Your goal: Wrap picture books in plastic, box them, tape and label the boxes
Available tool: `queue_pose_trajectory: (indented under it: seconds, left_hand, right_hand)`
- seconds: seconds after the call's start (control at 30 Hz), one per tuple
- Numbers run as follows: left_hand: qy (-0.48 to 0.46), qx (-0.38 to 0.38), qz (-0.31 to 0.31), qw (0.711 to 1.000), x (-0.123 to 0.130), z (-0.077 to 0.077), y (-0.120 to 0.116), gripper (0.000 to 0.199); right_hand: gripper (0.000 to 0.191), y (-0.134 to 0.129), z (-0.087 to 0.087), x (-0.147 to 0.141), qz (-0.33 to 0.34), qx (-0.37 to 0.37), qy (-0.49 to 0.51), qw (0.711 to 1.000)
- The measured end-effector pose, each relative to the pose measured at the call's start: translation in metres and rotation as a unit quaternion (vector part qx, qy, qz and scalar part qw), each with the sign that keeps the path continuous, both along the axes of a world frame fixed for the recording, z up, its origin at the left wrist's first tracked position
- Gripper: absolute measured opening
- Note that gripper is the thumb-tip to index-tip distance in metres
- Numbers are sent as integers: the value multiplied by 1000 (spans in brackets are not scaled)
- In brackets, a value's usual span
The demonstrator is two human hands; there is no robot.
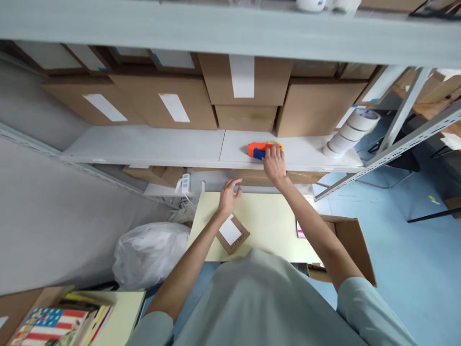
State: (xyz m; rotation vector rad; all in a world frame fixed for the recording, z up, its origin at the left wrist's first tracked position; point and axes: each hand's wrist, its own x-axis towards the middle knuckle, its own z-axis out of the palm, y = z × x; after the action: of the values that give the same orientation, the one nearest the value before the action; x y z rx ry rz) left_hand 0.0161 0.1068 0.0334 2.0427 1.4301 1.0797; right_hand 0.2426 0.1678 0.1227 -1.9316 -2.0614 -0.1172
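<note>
My right hand [274, 166] reaches to the front of the white shelf, its fingers closed on an orange and blue tape dispenser [255, 150]. A yellow ring shows at the dispenser's far side; the hand covers much of the rest. My left hand [229, 196] is in the air above the far edge of the cream table [272, 226], fingers apart and holding nothing. Below its wrist, a small brown cardboard piece [238, 235] with a white label and handwriting lies on the table, partly hidden by my forearm.
Cardboard boxes [180, 103] line the shelf [158, 144]. A stack of white tape rolls [347, 137] leans at its right end. A metal beam [230, 26] crosses overhead. An open carton [351, 240] stands right of the table, a plastic bag [151, 254] left. Books [50, 327] lie lower left.
</note>
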Motion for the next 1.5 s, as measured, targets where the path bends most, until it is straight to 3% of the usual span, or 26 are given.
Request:
queue_pose_trajectory:
  seconds: [0.1,0.17,0.23,0.3,0.4,0.47,0.57,0.7,0.73,0.8,0.87,0.93,1.0,1.17,1.23,1.5]
  left_hand:
    - [26,-91,42,995,-38,-52,-17,31]
    - [62,-153,74,984,-63,-83,-26,36]
    - [101,-205,95,969,-82,-109,-31,45]
    - [133,-251,102,953,-93,-128,-32,55]
    - [173,-313,95,929,-95,-146,-26,67]
    - [198,-349,85,912,-91,-151,-22,74]
    - [223,-405,80,883,-82,-153,-19,84]
    - [231,-436,94,865,-71,-145,-25,88]
    - [230,-433,97,866,-68,-142,-28,87]
    - [221,-426,99,872,-63,-134,-35,83]
    - [200,-418,99,881,-59,-126,-43,75]
    - [164,-403,101,895,-56,-119,-52,68]
    - [115,-384,101,911,-52,-113,-63,61]
    - [-5,-345,69,936,-39,-112,-94,54]
    - [-19,-345,55,937,-31,-116,-106,52]
    - [80,-368,13,926,-10,-130,-139,49]
  right_hand:
    - [49,-56,-45,-10,6,52,48,997]
    - [52,-103,-85,-20,0,-2,108,994]
    - [55,-149,-129,-32,-19,-102,188,977]
    - [56,-186,-168,-42,-66,-231,278,930]
    - [59,-224,-209,-55,-173,-370,442,799]
    - [62,-239,-224,-63,-216,-410,518,719]
    - [63,-252,-233,-74,-226,-446,577,645]
    - [63,-257,-233,-83,-263,-453,710,471]
    - [62,-258,-231,-82,-274,-445,730,440]
    - [59,-260,-227,-76,-283,-422,751,423]
    - [54,-263,-222,-65,-277,-387,762,439]
    - [50,-269,-218,-51,-264,-343,762,481]
    - [50,-275,-214,-35,-244,-298,747,542]
    - [69,-279,-206,5,-201,-228,613,729]
    - [74,-277,-206,18,-198,-223,549,781]
    - [55,-267,-217,34,-212,-236,391,864]
